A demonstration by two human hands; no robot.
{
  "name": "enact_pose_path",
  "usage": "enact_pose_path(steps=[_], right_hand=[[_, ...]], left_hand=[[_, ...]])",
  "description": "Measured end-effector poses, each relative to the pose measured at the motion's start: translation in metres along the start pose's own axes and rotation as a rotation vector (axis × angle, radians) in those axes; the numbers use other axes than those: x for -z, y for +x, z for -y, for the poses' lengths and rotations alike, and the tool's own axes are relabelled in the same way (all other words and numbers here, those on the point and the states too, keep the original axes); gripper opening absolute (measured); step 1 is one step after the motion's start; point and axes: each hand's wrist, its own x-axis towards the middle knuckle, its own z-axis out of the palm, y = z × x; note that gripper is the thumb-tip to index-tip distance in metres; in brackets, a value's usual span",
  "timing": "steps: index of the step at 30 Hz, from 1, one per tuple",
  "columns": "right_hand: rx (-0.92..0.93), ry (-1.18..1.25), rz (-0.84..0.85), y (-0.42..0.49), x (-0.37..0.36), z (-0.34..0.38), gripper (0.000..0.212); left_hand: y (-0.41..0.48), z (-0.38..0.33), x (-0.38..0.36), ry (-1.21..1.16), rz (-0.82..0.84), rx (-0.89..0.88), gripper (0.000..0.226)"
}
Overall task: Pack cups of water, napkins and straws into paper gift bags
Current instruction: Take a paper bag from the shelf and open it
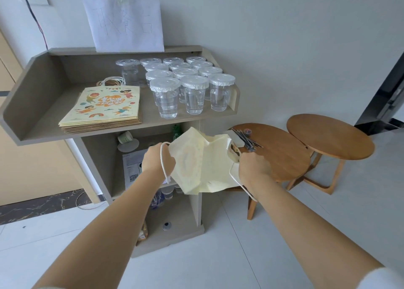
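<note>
A person is standing at a grey serving stand (pixel 43 105) and holding one pale yellow paper gift bag (pixel 201 164) in the air in front of its lower shelves, between both hands. The left hand (pixel 158 159) is gripping the bag's left edge beside a white cord handle, and the right hand (pixel 253 168) is gripping the right edge, where the second handle is hanging below the wrist. Both hands are curled closed around the paper. The bag is sitting crumpled and half unfolded between them, so the person appears to be pulling it open. Packing looks barely begun, since nothing is showing inside this bag and no filled bag is in view. On the stand's top, a stack of flat printed bags (pixel 102 109) is lying on the left, and many lidded cups of water (pixel 188 87) are standing in rows on the right, well above the hands. Dark straws (pixel 247 140) are lying on the nearer round wooden table (pixel 282 157), just beyond the right hand, beside a white item that may be napkins, though that is unclear. Cups, straws and napkins are all waiting to go in.
</note>
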Motion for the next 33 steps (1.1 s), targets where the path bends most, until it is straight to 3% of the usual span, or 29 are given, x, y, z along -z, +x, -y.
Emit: enact_pose_path(steps=[5,10,17,28,33], right_hand=[[-0.042,-0.050,0.021,0.001,0.003,-0.008,0.027],[-0.039,-0.073,0.010,0.001,0.003,-0.002,0.027],[-0.092,-0.071,0.040,0.000,-0.001,-0.014,0.027],[-0.122,0.098,0.041,0.005,-0.009,-0.018,0.029],[-0.188,0.350,0.068,0.011,-0.028,-0.038,0.026]], left_hand=[[0.007,0.008,0.016,0.055,-0.026,0.060,0.009],[0.001,-0.006,0.012,0.204,-0.009,-0.032,0.023],[0.006,-0.013,0.004,0.484,0.020,-0.113,0.018],[0.012,-0.039,-0.033,0.342,0.110,-0.169,0.014],[0.009,-0.056,-0.065,0.314,0.178,-0.181,0.017]])
